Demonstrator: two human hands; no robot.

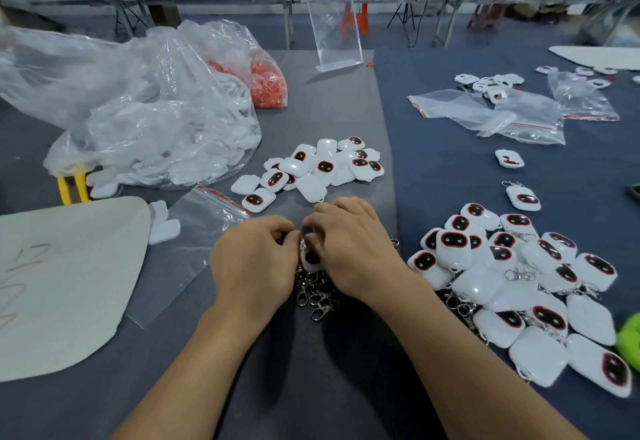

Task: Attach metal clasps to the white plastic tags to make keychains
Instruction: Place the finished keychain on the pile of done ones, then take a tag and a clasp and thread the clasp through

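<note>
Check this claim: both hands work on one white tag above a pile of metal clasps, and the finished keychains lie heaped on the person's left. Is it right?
Not quite. In the head view the left hand and right hand do work on one white tag above the pile of metal clasps, but the finished keychains lie heaped on the person's right, not left.

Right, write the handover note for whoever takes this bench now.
Left hand and right hand: both pinch one white tag between them; a metal clasp sits at its top, join hidden.
Loose clasps: heap beneath the hands.
Bare tags: pile just beyond the hands, more in the clear bag far left.
Done: keychains heaped on the right.
Left: finish this one, then the bare pile.
</note>
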